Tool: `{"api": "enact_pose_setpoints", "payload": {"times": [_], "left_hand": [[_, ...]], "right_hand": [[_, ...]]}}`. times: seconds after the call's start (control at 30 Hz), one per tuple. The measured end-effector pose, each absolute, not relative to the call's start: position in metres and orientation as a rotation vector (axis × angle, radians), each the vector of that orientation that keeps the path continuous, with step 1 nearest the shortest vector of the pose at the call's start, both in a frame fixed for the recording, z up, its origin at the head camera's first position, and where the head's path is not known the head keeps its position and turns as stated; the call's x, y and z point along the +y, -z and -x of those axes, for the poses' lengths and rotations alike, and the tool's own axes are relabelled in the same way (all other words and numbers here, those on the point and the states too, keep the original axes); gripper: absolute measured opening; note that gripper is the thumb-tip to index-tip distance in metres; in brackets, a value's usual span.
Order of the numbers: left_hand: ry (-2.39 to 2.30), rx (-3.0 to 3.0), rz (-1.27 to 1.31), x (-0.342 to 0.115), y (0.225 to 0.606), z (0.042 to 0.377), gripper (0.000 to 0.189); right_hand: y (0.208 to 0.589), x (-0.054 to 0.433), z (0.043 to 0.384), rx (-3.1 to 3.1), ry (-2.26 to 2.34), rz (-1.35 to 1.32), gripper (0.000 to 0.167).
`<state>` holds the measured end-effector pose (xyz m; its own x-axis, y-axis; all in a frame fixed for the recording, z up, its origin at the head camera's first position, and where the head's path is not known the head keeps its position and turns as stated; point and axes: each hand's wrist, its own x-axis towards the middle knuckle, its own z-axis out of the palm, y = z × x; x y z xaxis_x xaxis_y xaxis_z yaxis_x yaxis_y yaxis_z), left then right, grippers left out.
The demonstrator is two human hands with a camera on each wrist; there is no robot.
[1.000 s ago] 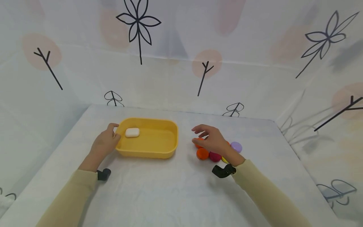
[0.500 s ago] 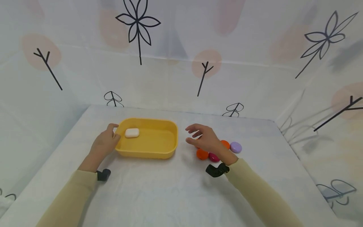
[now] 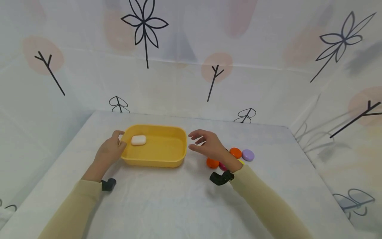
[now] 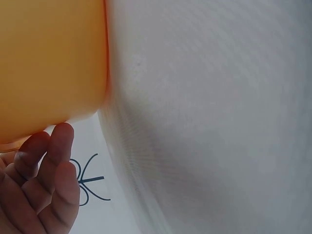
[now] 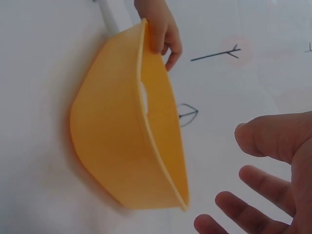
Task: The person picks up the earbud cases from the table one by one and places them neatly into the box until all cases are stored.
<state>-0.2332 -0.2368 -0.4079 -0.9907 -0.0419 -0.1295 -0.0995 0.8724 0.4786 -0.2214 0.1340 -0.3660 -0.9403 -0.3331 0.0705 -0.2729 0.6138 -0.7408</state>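
A shallow yellow plastic tray rests on the white tabletop, with a small white rounded block lying inside at its left. My left hand holds the tray's left end, its thumb and fingers at the rim; the right wrist view also shows this left hand on the rim. In the left wrist view, fingers touch the tray wall. My right hand is beside the tray's right end, fingers spread and loosely bent, holding nothing. The right wrist view shows a gap between its fingertips and the tray.
Several coloured round discs lie right of the tray, partly hidden by the right forearm: an orange disc, another orange disc, a lilac disc, and bits of crimson and yellow ones. Patterned white cloth rises behind the table.
My right hand has moved left from above the discs to beside the tray's right end. The left hand and the tray have stayed in place.
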Motion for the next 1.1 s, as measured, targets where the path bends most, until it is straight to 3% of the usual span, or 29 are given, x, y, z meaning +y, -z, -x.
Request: {"api": "enact_pose_setpoints", "payload": {"times": [1.1], "left_hand": [[-0.744,2.927,0.125,-0.236,0.409,0.234,0.058]], "right_hand": [[0.374,0.069,0.240,2.542,1.482,0.577,0.034]]}}
